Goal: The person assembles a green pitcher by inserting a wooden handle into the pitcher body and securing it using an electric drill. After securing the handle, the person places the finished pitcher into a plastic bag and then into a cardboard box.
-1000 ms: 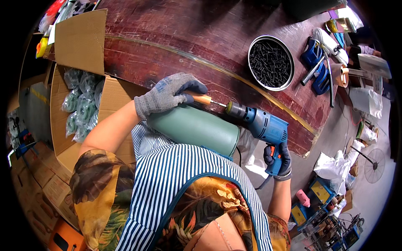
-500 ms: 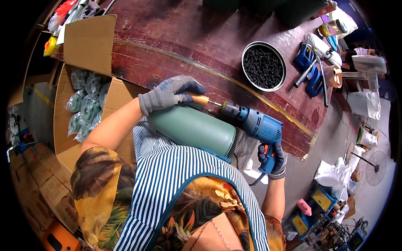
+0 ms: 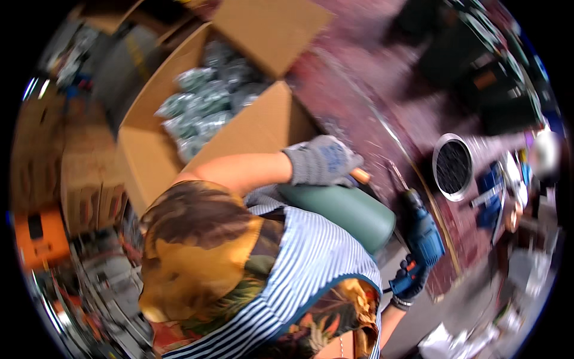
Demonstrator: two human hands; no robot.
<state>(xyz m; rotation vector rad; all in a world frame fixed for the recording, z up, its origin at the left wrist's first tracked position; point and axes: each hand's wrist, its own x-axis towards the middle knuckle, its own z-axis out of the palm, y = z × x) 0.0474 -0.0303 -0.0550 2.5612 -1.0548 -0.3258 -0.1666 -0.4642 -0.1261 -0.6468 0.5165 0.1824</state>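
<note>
we are having the green cylinder (image 3: pixel 344 212) lying between our striped apron (image 3: pixel 323 239) and the table's (image 3: pixel 335 107) near edge, probably so the body is stopping it rolling. our gloved left grip (image 3: pixel 321 161) is resting over it and pinching a wooden handle (image 3: pixel 360 175), seemingly steadying both. our right grip (image 3: pixel 409 280) is wrapping around the blue drill (image 3: pixel 426 236), its bit (image 3: pixel 398 178) pointing toward the far edge, apart from the handle. toward the right edge a tin (image 3: pixel 454 197) is holding black pieces (image 3: pixel 452 166), likely for easy reach; an open carton (image 3: pixel 239 140) is standing by the near edge, leftward, keeping bagged items (image 3: pixel 203 105) together.
</note>
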